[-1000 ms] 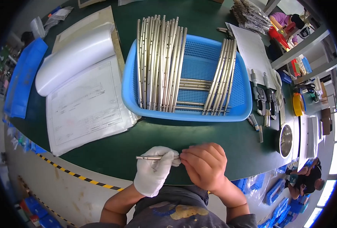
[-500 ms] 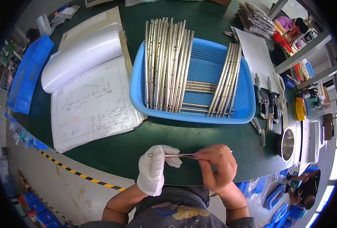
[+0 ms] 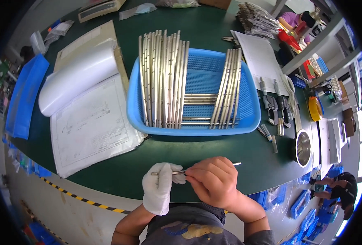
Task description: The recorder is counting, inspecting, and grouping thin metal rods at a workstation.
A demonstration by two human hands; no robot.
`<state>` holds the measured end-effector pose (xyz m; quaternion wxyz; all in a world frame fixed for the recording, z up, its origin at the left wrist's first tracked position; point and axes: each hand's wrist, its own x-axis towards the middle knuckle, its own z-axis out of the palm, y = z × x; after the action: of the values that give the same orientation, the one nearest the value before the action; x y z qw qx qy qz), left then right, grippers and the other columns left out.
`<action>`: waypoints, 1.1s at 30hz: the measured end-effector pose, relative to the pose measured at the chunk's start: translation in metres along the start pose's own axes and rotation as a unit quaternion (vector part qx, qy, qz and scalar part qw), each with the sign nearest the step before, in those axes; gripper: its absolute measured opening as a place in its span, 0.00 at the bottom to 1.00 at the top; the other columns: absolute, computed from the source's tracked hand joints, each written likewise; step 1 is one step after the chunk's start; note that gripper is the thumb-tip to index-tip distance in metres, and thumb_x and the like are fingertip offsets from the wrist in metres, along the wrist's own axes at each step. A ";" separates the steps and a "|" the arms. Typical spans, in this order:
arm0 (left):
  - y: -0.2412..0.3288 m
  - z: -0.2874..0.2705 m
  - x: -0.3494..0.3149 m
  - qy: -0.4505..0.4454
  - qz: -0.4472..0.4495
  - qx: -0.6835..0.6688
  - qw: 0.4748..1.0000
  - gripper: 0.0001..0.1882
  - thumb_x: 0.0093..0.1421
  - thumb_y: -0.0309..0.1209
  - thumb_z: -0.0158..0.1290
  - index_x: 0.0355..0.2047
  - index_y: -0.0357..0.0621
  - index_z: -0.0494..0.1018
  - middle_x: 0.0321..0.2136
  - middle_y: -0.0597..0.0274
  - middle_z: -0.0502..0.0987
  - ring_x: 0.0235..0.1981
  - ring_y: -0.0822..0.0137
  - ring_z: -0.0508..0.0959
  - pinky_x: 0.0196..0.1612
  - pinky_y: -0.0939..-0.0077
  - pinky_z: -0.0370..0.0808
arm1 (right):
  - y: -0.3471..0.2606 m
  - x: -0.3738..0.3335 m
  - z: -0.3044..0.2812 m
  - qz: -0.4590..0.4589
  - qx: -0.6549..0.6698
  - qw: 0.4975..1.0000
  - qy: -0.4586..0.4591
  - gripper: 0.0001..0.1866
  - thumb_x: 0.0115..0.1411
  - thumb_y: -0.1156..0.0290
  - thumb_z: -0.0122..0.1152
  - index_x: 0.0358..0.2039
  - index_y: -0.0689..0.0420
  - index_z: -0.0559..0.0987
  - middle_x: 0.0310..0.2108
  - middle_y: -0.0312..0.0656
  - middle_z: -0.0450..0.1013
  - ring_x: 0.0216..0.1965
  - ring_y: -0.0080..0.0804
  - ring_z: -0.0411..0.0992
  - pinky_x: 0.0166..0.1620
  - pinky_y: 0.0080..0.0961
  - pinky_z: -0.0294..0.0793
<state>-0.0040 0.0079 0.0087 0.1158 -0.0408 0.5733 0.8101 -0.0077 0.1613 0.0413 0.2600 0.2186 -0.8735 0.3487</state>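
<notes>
My left hand, in a white glove, is closed round the left part of a thin metal rod. Bare fingers of my right hand pinch the same rod farther right, and its far end pokes out beyond that hand. The rod lies nearly level, just above the table's near edge. Beyond my hands stands a blue plastic basket. A thick bundle of drilled metal rods leans in its left side and a smaller bundle in its right, with several more lying crosswise between them.
Left of the basket lies an open folder of drawings, with a long blue tray beyond. On the right are paper sheets, two micrometers and a steel bowl. Two other people are at the right, apart from my hands.
My right hand has slid left along the rod, closer to my gloved hand, so more of the rod sticks out on the right. The view has shifted slightly.
</notes>
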 end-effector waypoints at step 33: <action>0.126 0.101 0.114 0.032 0.350 0.202 0.914 0.18 0.65 0.42 0.39 0.23 0.45 0.64 0.17 0.67 0.66 0.16 0.78 0.64 0.21 0.84 0.61 | 0.101 -0.001 -0.096 -0.014 -0.042 0.939 0.342 0.08 0.42 0.84 0.59 0.26 0.63 0.73 0.23 0.44 0.72 0.21 0.32 0.70 0.23 0.20 0.67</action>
<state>-0.1376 0.0786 0.1364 -0.1884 0.1608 0.7058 0.6637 -0.0349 0.2974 0.0501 0.5572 0.0872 -0.7425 0.3615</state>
